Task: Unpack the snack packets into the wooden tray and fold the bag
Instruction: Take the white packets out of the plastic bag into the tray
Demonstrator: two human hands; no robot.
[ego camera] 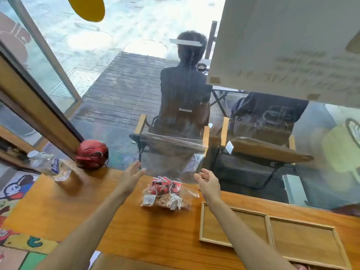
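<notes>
Holding: both hands are up at centre frame on either side of a clear plastic bag (172, 152), which stands tall and see-through between them.
Bag: transparent, glossy, its upper part stretched flat like a sheet, top edge up near the middle of the frame; its bottom sags onto the wooden surface (78, 207).
Left hand (132, 174): fingers straight and spread, fingertips at the bag's left edge; whether it pinches the plastic, cannot tell.
Right hand (207, 181): fingers loosely curled at the bag's right edge, thumb forward; an actual grip on the plastic is not clear.
Snack packets (166, 193): a heap low in the bag, just below centre — red-and-black packets on the far side, silvery-brown crinkled ones nearer, all resting on the surface.
Wooden tray (268, 238): lower right of the frame, pale frame, two compartments side by side, just right of the packets and apart from them.
Elsewhere: red helmet (92, 153) at left-centre, crumpled water bottle (49, 164) further left, both on the surface.
</notes>
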